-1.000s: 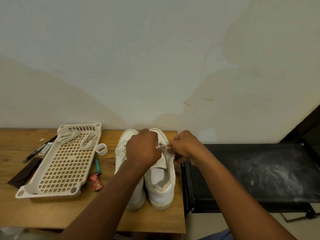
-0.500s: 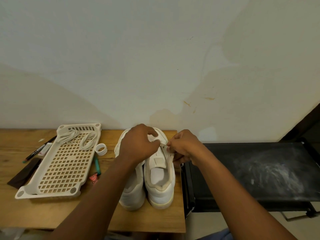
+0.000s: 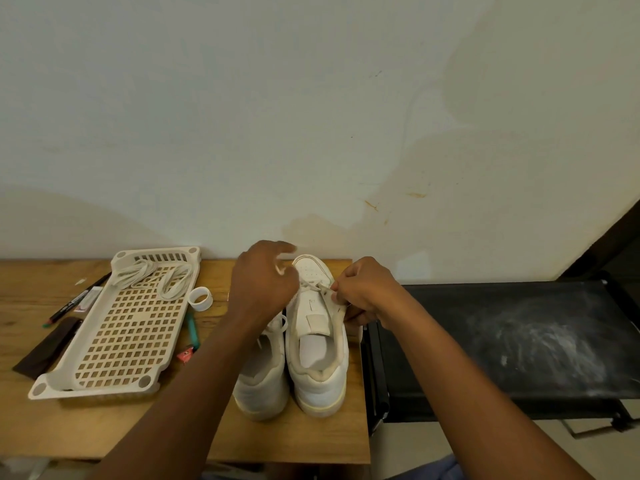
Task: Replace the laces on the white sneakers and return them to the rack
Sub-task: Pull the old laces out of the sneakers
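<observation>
On the left of the wooden table point(image 3: 52, 427) lies a white plastic rack point(image 3: 114, 330) with loose laces point(image 3: 156, 275) at its far end (a small tape ring point(image 3: 200, 298) sits just beside it). In the middle stand two white sneakers, heels near. The left hand point(image 3: 263, 282) hovers over the left sneaker point(image 3: 261, 386), fingers spread, its grip open. The right hand point(image 3: 367, 289) has its grip pinched on a lace end point(image 3: 320, 288) at the right sneaker point(image 3: 318, 341), near the toe. A black shelf point(image 3: 502, 341) is on the right.
</observation>
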A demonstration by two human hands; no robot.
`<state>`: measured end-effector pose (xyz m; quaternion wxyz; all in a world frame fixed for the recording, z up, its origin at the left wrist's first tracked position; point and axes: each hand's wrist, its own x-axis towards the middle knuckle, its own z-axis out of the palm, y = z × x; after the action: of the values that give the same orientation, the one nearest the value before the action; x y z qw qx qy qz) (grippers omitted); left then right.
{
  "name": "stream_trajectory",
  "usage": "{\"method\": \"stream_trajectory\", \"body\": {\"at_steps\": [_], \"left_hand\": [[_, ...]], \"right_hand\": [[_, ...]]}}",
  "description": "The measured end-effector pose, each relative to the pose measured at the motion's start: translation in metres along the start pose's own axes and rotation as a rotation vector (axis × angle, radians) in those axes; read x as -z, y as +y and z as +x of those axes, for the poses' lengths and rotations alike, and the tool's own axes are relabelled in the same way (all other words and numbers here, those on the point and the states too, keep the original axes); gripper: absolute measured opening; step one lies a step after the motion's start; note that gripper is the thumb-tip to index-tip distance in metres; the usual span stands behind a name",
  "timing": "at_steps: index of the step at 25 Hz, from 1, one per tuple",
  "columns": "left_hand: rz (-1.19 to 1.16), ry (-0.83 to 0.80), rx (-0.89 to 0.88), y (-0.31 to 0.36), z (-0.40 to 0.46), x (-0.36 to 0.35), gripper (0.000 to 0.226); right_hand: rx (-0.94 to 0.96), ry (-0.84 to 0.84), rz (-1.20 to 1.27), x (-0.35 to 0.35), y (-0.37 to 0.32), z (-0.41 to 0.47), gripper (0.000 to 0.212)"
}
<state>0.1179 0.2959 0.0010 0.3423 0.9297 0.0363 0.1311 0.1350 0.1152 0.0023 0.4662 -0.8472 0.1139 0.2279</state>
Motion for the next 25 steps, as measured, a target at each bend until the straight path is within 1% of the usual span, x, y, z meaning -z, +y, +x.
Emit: {"method": "stream_trajectory", "body": {"at_steps": [2,3,4,5,6,9,10,11,12,13,14,15,16,17,18,19,21,23,25], "left_hand": [[0.097,-0.165,-0.047,0.004,-0.003,-0.010,0.023],[0.160,-0.199,-0.037,0.005,-0.004,-0.016,0.018],[0.189,-0.187,-0.020,0.005,-0.004,-0.019,0.011],[0.171,-0.149,0.000,0.007,-0.003,-0.018,0.004],[0.137,-0.089,0.023,0.007,-0.003,-0.016,0.004],[-0.001,0.167,0.124,0.003,0.000,0.000,0.011],[-0.035,0.231,0.143,0.001,0.001,0.003,0.014],[-0.064,0.242,0.124,-0.001,0.002,0.004,0.020],[-0.081,0.192,0.066,-0.003,0.003,0.004,0.028],[-0.065,0.091,0.016,-0.002,0.004,0.001,0.035],[-0.002,-0.025,-0.004,0.000,0.003,-0.003,0.038],[0.101,-0.123,-0.001,0.003,0.001,-0.008,0.035],[0.217,-0.168,0.010,0.005,-0.002,-0.014,0.027],[0.299,-0.156,0.008,0.006,-0.004,-0.019,0.017],[0.312,-0.112,0.001,0.007,-0.004,-0.020,0.007],[0.265,-0.074,0.002,0.006,-0.004,-0.019,0.003],[0.110,-0.014,0.074,0.006,-0.003,-0.010,0.012],[-0.013,0.087,0.160,0.004,0.002,0.002,0.010],[-0.012,0.183,0.242,0.001,0.003,0.013,0.006]], "right_hand": [[0.006,0.007,-0.019,-0.001,0.000,0.001,0.016],[0.009,0.009,-0.027,-0.001,0.000,0.002,0.016],[0.011,0.009,-0.032,-0.001,0.000,0.002,0.015],[0.011,0.006,-0.031,-0.001,0.000,0.003,0.015],[0.011,0.003,-0.024,-0.001,0.000,0.003,0.015],[0.011,0.000,-0.010,0.000,0.001,0.003,0.015],[0.015,0.002,-0.011,0.000,0.001,0.002,0.015],[0.020,0.006,-0.012,0.000,0.001,0.002,0.014],[0.024,0.011,-0.014,-0.001,0.001,0.002,0.014],[0.028,0.013,-0.015,-0.001,0.001,0.001,0.014],[0.030,0.014,-0.017,-0.001,0.001,0.001,0.014],[0.031,0.013,-0.019,-0.001,0.001,0.002,0.014],[0.031,0.011,-0.023,-0.001,0.001,0.002,0.014],[0.029,0.009,-0.028,-0.001,0.000,0.002,0.015],[0.026,0.009,-0.031,-0.001,0.000,0.002,0.015],[0.025,0.010,-0.031,-0.001,0.001,0.003,0.015],[0.023,0.009,-0.023,-0.001,0.001,0.003,0.014],[0.020,0.009,-0.020,-0.001,0.001,0.003,0.014],[0.020,0.012,-0.015,-0.001,0.001,0.003,0.014]]}}
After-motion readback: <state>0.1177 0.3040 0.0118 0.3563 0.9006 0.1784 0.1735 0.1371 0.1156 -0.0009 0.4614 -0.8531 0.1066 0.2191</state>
